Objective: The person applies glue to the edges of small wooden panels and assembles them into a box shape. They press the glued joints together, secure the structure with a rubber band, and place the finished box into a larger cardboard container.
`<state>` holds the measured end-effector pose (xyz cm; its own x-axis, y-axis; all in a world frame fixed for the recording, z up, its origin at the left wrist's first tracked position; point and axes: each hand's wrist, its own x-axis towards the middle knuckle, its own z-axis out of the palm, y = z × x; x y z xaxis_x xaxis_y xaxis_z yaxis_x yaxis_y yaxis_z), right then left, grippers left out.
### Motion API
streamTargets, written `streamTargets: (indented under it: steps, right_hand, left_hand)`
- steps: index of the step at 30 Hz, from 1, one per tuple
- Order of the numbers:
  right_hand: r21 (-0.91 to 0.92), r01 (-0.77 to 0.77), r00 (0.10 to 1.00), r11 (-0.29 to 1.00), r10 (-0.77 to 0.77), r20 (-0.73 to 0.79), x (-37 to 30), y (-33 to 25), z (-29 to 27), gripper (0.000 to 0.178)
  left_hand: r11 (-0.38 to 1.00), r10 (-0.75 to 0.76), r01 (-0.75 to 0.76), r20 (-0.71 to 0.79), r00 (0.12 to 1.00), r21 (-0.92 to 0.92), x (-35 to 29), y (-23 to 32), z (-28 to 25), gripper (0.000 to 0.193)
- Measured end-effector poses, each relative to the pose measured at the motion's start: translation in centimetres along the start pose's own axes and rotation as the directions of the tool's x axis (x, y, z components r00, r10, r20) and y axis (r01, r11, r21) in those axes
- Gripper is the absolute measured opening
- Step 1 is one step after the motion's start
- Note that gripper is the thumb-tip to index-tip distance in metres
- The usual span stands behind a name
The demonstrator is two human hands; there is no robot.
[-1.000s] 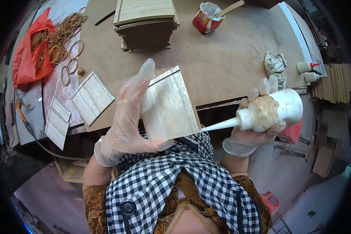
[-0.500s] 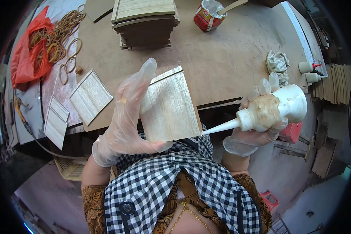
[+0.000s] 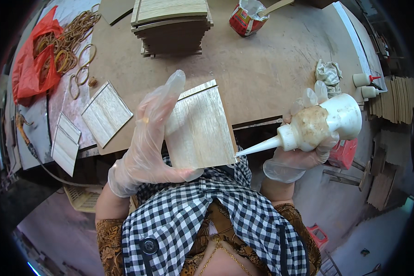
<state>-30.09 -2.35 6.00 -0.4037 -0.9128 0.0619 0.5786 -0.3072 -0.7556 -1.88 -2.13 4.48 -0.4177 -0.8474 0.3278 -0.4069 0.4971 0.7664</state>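
Observation:
My left hand (image 3: 149, 133), in a clear glove, grips a pale wooden panel (image 3: 200, 126) by its left side, thumb along the near edge. The panel has a groove near its far end. Around a white glue bottle (image 3: 345, 117) with a stained middle, my gloved right hand (image 3: 303, 149) is closed. The bottle lies tilted sideways, and its long nozzle (image 3: 260, 147) reaches the panel's near right corner. A little white glue shows at the tip. Two similar panels lie left of my left hand, a larger one (image 3: 107, 114) and a narrower one (image 3: 66, 145).
A stack of panels (image 3: 170, 37) stands at the table's far side, beside a red tub (image 3: 247, 20) holding a wooden stick. Rubber bands (image 3: 71, 43) spill from a red bag (image 3: 27, 73) at left. A crumpled cloth (image 3: 328, 73) and small bottles (image 3: 361, 80) sit at right.
The nozzle tip has shifted slightly left and up at the panel's corner, and a bit of glue now shows there. The panel has moved down slightly.

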Motion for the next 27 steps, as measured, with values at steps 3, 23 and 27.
streamTargets:
  steps: [3,23,27]
  right_hand:
    - [0.051,-0.035,0.999,0.998,0.034,0.011,0.1,-0.1,-0.3,0.082]
    - [0.274,-0.103,0.991,0.956,0.075,0.109,0.5,0.3,-1.1,0.068]
    - [0.244,-0.102,0.992,0.964,0.081,0.095,0.6,0.3,-1.1,0.067]
  left_hand:
    - [1.000,0.001,-0.001,0.005,1.000,0.017,-0.1,-0.2,0.0,0.118]
    - [1.000,-0.024,0.024,0.011,1.000,-0.010,-0.2,0.1,-0.1,0.119]
    - [0.998,-0.052,0.053,0.022,0.998,-0.023,-0.3,0.4,-0.1,0.118]
